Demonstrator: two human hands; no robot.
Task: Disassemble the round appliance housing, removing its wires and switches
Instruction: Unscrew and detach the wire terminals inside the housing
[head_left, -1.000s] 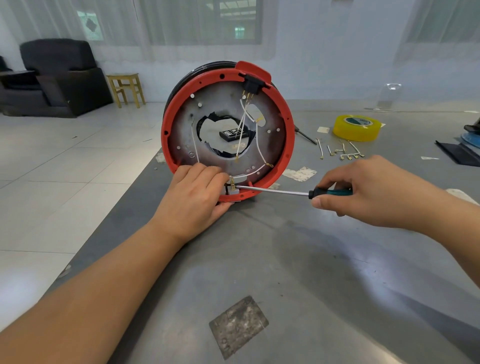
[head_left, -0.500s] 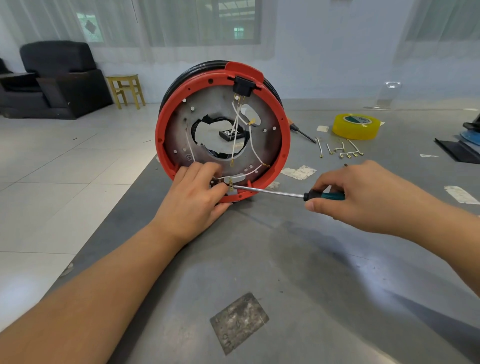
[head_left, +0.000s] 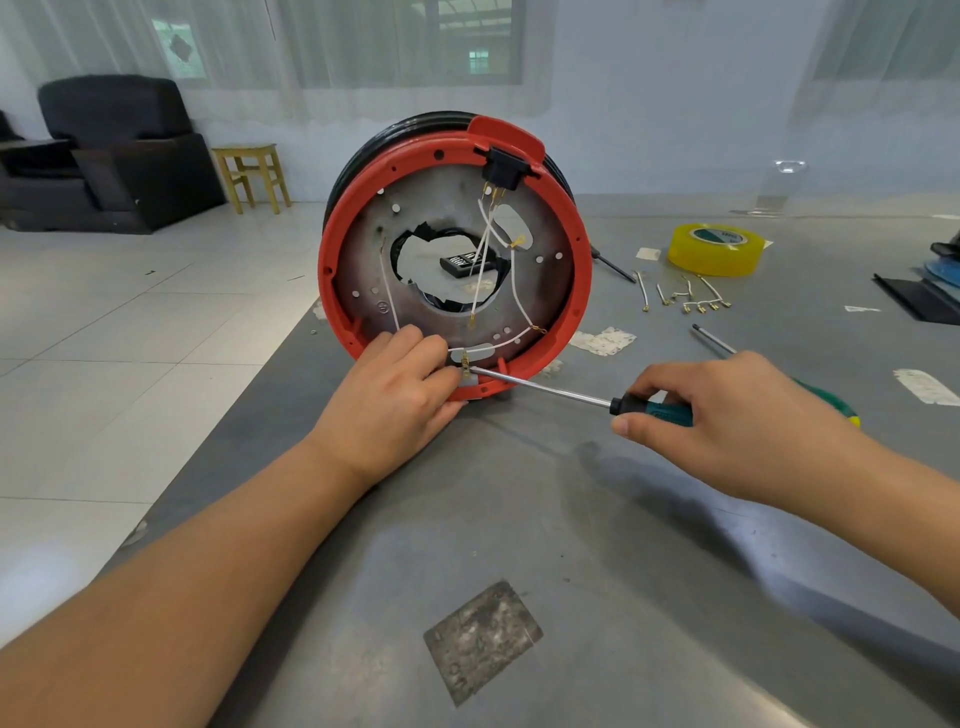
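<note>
Round red-rimmed housing (head_left: 332, 291) stands on edge on the grey table (head_left: 571, 545). Left hand (head_left: 387, 402) grips its lower rim; right hand (head_left: 727, 415) clasps a screwdriver (head_left: 550, 392), tip touching a wire terminal (head_left: 466, 364).

No legible text anywhere.

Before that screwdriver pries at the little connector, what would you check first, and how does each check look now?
1. Housing steadied, standing on edge: ok, the left hand holds its lower rim.
2. Screwdriver gripped: ok, the right hand holds the handle.
3. Tip on the brass terminal: ok, it touches there.
4. Left fingers clear of the tip: not ok, they sit right beside it.
5. Terminal loose enough: cannot tell.
6. Other wires out of the way: ok.
</note>
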